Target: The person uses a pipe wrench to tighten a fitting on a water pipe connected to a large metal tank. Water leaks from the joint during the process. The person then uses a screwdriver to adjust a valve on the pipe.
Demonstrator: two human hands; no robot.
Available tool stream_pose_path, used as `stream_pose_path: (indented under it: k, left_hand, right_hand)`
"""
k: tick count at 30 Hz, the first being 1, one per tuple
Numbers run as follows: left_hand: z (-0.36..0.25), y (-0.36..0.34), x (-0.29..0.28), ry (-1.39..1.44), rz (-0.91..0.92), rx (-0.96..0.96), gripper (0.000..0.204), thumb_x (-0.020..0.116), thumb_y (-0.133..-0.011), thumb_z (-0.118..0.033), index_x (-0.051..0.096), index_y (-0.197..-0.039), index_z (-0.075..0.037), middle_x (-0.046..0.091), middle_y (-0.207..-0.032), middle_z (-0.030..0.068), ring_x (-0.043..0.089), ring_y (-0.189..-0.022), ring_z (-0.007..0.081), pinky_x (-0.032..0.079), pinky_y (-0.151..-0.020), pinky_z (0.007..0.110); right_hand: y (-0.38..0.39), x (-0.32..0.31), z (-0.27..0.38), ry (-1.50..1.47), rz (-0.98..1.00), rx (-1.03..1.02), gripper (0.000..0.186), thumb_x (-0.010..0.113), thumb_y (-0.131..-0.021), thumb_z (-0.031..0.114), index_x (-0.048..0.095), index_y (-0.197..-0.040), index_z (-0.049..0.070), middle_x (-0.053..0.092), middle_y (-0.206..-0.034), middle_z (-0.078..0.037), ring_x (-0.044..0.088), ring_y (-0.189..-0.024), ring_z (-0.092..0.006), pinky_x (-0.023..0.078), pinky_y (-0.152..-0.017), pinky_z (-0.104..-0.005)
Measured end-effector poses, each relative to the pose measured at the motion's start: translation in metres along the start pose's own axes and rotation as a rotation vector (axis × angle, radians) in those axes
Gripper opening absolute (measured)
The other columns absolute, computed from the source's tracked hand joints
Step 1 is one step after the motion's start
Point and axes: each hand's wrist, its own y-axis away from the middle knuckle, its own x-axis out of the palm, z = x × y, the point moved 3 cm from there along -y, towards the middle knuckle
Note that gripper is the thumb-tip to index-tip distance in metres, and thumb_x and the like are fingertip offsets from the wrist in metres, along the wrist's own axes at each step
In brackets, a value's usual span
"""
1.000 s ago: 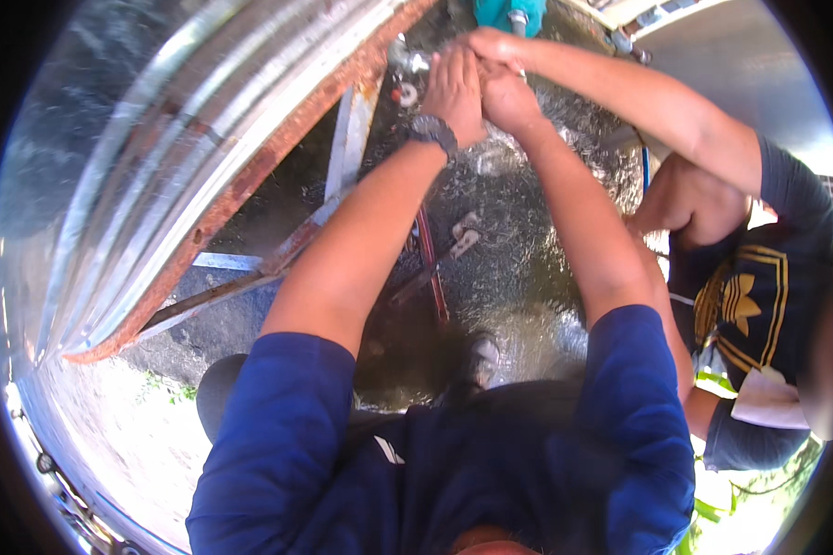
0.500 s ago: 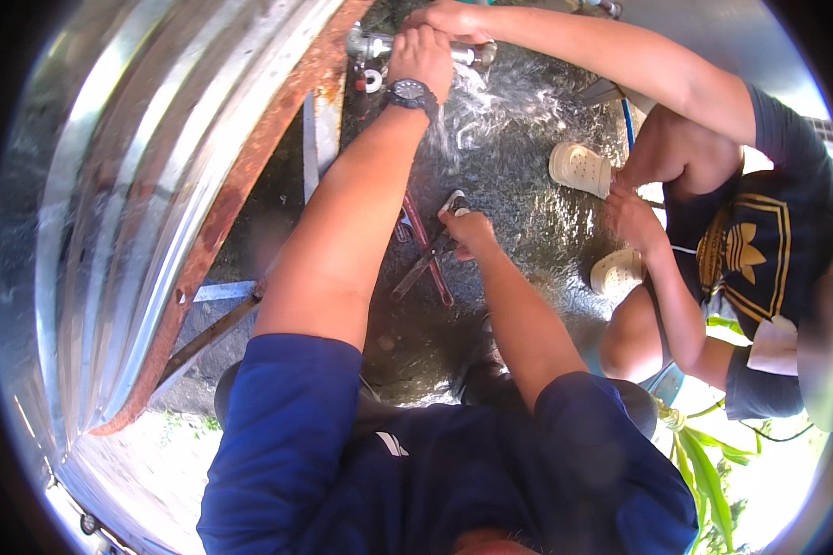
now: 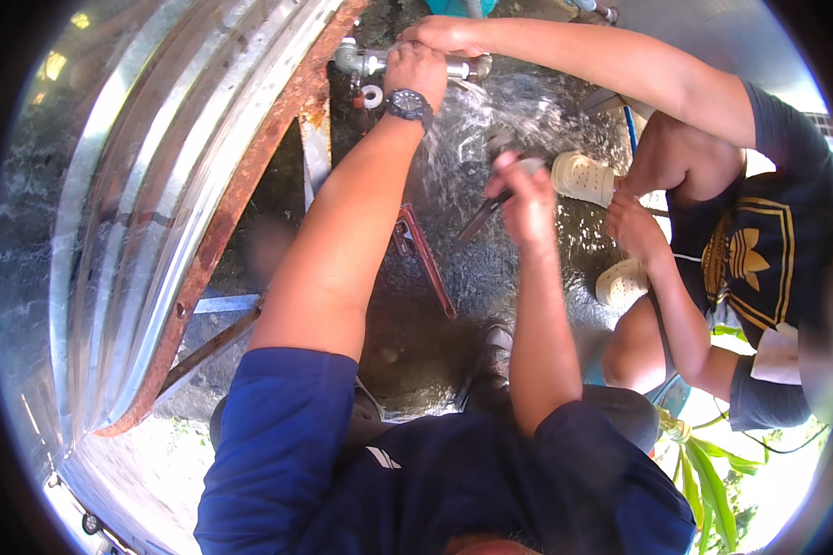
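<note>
A horizontal metal pipe [image 3: 457, 67] with elbow fittings runs along the top, and water gushes from around it. My left hand [image 3: 416, 72], a black watch on its wrist, is closed over the pipe's middle. Beside and partly over its fingers lies another person's hand [image 3: 442, 35]. In the middle, above the wet ground, my right hand [image 3: 528, 205] grips a dark metal hand tool [image 3: 479, 222] that looks like a wrench; its upper end is smeared by motion. A red pipe wrench [image 3: 424, 259] lies on the ground between my forearms.
Corrugated metal sheet [image 3: 130, 213] with a rusty frame edge [image 3: 215, 245] rises close on the left. To the right crouches a person in dark clothes [image 3: 759, 250], with cream clogs [image 3: 583, 178] near my right hand. A white ring [image 3: 371, 96] hangs below the pipe.
My right hand has lifted the dark tool off the red wrench and moved it up and to the right. My left hand stays on the pipe.
</note>
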Motion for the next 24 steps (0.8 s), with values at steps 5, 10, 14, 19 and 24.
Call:
stream_pose_path:
  k: [5,10,14,19,24]
  left_hand:
    - [0.001,0.002,-0.005,0.03,-0.127,0.001,0.023,0.057,-0.091,-0.014,0.075,-0.102,-0.006,0.069,-0.104,0.0139,0.063,-0.108,0.032,0.047,-0.096,0.043]
    - [0.0,0.001,-0.007,0.007,-0.04,-0.015,0.026,0.056,-0.091,-0.015,0.073,-0.106,-0.004,0.069,-0.108,0.0167,0.061,-0.111,0.0332,0.047,-0.096,0.043]
    - [0.004,0.002,-0.007,0.161,-0.127,-0.019,0.034,0.057,-0.091,-0.019,0.068,-0.119,-0.002,0.066,-0.118,0.0179,0.057,-0.116,0.0344,0.045,-0.099,0.045]
    - [0.008,0.002,-0.001,0.306,-0.133,-0.026,0.04,0.058,-0.091,-0.021,0.065,-0.126,-0.002,0.065,-0.12,0.0147,0.055,-0.114,0.0315,0.043,-0.097,0.046]
    - [0.0,0.0,-0.001,0.083,0.006,-0.019,0.024,0.06,-0.089,-0.013,0.076,-0.105,-0.007,0.068,-0.112,0.0145,0.061,-0.112,0.0305,0.045,-0.095,0.043]
  right_hand:
    - [-0.027,0.04,0.152,-0.313,0.228,-0.722,0.037,0.056,-0.107,0.039,0.063,-0.105,0.002,0.054,-0.074,-0.004,0.054,-0.071,-0.0193,0.049,-0.074,-0.0434]
    - [-0.079,0.133,0.2,-0.668,0.501,-0.714,0.03,0.052,-0.098,0.033,0.057,-0.089,0.005,0.045,-0.066,-0.005,0.046,-0.065,-0.0242,0.048,-0.077,-0.0507]
    - [-0.121,0.171,0.137,-0.537,0.275,-0.694,0.034,0.052,-0.1,0.019,0.046,-0.071,0.001,0.049,-0.06,-0.009,0.049,-0.048,-0.0205,0.051,-0.054,-0.0433]
    - [-0.138,0.171,0.118,-0.208,0.169,-0.896,0.031,0.051,-0.102,0.017,0.05,-0.077,-0.001,0.056,-0.063,-0.01,0.057,-0.048,-0.0195,0.048,-0.046,-0.0342]
    - [-0.101,0.137,0.181,-0.034,-0.026,-0.997,0.029,0.058,-0.098,0.028,0.056,-0.086,0.002,0.054,-0.065,-0.007,0.061,-0.062,-0.0209,0.053,-0.059,-0.0407]
